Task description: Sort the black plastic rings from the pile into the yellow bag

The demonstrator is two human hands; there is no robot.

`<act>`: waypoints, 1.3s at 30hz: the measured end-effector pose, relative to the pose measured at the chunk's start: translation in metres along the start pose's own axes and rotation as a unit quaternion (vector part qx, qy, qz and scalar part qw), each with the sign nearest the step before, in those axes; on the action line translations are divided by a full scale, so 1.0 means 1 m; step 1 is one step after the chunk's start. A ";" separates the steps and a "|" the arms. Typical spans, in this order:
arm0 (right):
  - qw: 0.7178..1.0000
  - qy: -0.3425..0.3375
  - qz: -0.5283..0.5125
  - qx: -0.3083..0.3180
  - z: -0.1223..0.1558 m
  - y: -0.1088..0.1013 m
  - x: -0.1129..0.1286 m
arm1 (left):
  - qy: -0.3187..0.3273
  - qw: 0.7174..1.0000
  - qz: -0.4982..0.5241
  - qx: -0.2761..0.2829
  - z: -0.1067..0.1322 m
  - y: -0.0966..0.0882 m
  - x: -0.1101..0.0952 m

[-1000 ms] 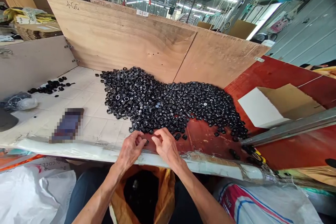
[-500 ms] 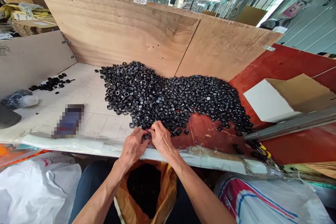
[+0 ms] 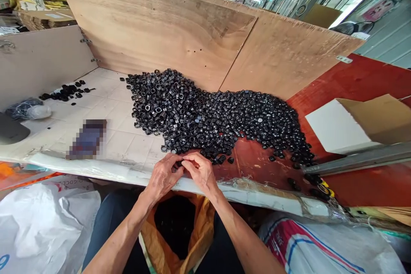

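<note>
A big heap of small black ring-shaped parts (image 3: 205,115) covers the middle of the work table (image 3: 105,137). At the table's near edge, my left hand (image 3: 162,175) and my right hand (image 3: 201,171) meet with their fingertips pinched together. Both pinches close on a small black part between them, mostly hidden by the fingers. Below my hands an orange bag (image 3: 175,231) hangs open between my knees, dark inside.
Plywood boards (image 3: 154,30) wall the table's back. A small cluster of black parts (image 3: 66,92) lies far left, a blurred dark flat object (image 3: 87,139) near the front left. At right stand a cardboard box (image 3: 356,124) and a metal rail (image 3: 359,160). White sacks (image 3: 41,222) lie below.
My hands, a little apart a second ago, have come together at the table edge and now pinch a black part between them. The view has tilted slightly downward.
</note>
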State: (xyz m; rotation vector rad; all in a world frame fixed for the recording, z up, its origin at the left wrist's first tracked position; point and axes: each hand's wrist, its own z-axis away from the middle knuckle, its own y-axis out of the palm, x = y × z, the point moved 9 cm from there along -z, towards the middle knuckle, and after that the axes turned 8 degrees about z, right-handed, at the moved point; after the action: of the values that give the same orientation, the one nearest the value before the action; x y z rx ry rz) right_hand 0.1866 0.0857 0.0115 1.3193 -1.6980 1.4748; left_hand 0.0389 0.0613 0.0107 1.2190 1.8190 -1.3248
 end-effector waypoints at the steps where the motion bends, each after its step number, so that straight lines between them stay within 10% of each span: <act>1: 1.000 0.006 -0.006 -0.008 0.001 0.000 -0.002 | -0.013 1.000 0.015 0.002 0.001 0.000 0.003; 8: 0.986 0.106 -0.130 -0.002 0.005 -0.004 -0.018 | -0.093 0.992 0.082 0.000 0.006 0.002 0.018; 18: 0.997 0.041 -0.071 -0.002 0.005 -0.004 -0.014 | -0.095 0.986 0.134 -0.005 0.011 0.000 0.017; 30: 1.000 0.008 0.013 -0.010 0.007 -0.004 -0.004 | 0.038 0.990 0.134 0.018 0.009 -0.008 -0.004; 39: 0.998 0.040 0.013 0.052 0.010 0.002 0.000 | 0.022 0.990 0.142 -0.005 0.009 -0.010 0.005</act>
State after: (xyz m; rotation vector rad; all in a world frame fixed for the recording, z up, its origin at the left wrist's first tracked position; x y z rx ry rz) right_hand 0.1868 0.0765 0.0076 1.2778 -1.6123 1.6277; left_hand 0.0270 0.0536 0.0080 1.4486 1.6075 -1.1350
